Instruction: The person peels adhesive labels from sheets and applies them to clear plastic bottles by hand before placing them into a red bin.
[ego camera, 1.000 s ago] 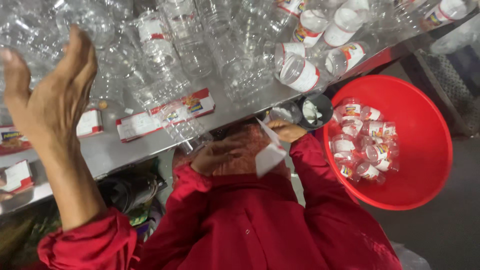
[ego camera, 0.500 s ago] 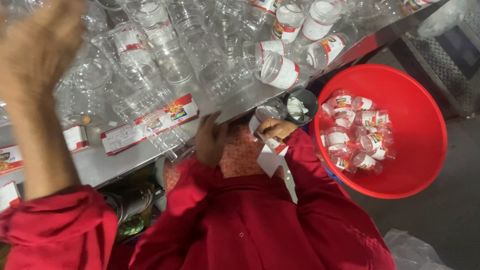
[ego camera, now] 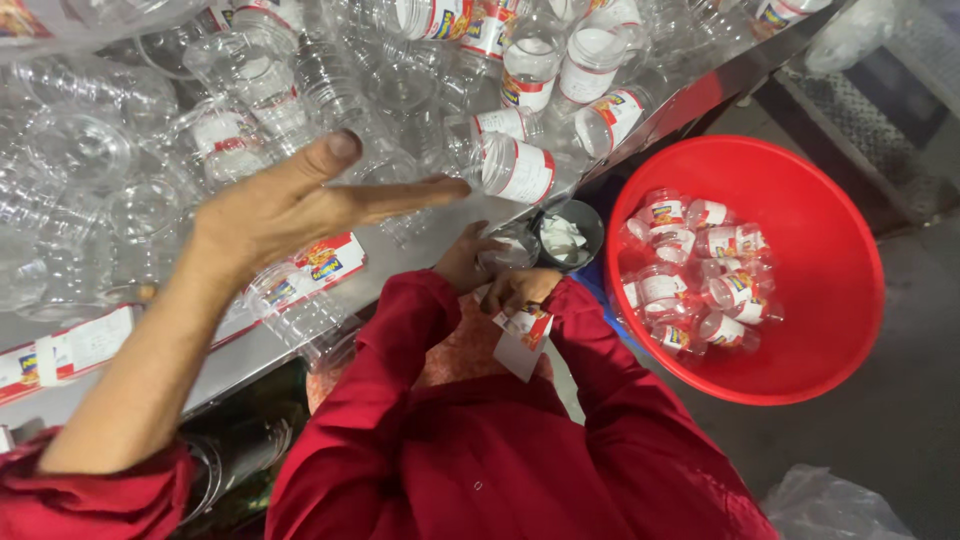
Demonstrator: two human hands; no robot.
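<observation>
the left hand (ego camera: 290, 205) has swung down, flat and empty, above red-yellow label strips (ego camera: 325, 265); right hand unseen.

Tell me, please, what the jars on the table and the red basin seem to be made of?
The jars look like clear, glossy plastic: you see through their thin walls. The red basin seems moulded plastic, smooth and slightly shiny. The table looks like brushed metal.

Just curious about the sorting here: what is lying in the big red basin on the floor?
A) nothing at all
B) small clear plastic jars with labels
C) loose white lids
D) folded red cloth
B: the red basin holds a cluster of small clear labelled jars.
</observation>
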